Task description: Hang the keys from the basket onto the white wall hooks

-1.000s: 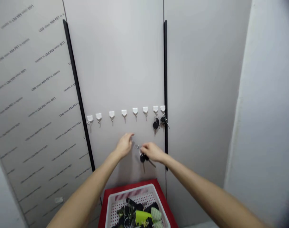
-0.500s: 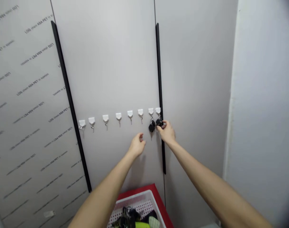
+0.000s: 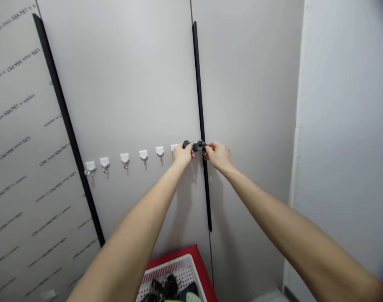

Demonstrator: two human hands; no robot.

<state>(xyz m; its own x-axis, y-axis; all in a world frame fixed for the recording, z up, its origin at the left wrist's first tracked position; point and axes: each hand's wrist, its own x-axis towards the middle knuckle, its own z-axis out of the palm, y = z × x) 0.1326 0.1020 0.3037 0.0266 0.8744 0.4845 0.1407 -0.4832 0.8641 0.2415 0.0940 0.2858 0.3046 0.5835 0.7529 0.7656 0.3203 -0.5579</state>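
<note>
At the far left, you face a panel with printed lettering, bordered by 1 long black strip. Right of that strip, a row of small white hooks runs across the pale door. You can count 6 of them, the last partly behind your left hand, and the 5 to its left carry no keys. Below and nearer to you, a white basket sits on a red stand, holding dark items and a pale green piece (the lower edge of your view cuts the rest off).

Your left hand is up at the right part of the row, its fingers drawn in narrow around the black-headed keys. The keys are between your hands, high on the door and well apart from the basket. Your right hand is just beyond them, thumb and fingers in a tight pinch on their right side, beside the second black strip. Both hands are now at the keys together, so the handling is shared at that spot. You cannot tell whether the keys hang from a hook, because your fingers crowd the place. Farther right is the bare white wall.
</note>
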